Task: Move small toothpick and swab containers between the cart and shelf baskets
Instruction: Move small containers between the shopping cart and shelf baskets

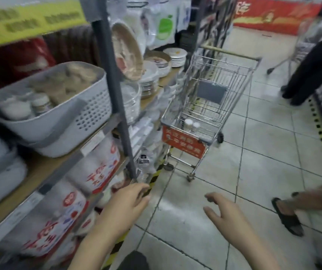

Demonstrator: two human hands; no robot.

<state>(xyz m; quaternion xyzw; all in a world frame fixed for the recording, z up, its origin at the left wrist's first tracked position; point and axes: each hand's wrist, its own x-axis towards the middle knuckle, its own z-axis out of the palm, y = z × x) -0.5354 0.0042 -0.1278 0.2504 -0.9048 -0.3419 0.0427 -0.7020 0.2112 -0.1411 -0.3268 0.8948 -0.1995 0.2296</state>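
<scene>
A grey perforated basket (89, 117) sits on the shelf at the left, filled with several small round containers (41, 103). Ahead in the aisle stands a small wire shopping cart (232, 78) with a red sign on its front. Two small white-capped containers (191, 125) stand on its floor near the front. My left hand (127, 205) and my right hand (224, 213) hang low over the floor tiles, both empty with relaxed fingers, well short of the cart and below the basket. The frame is blurred.
A dark shelf post (115, 90) rises between the basket and stacked plates (176, 55). Large white packs (95, 168) fill the lower shelf. One person (312, 61) stands with another cart at the far right. A sandalled foot (287, 215) steps in nearer, on the right.
</scene>
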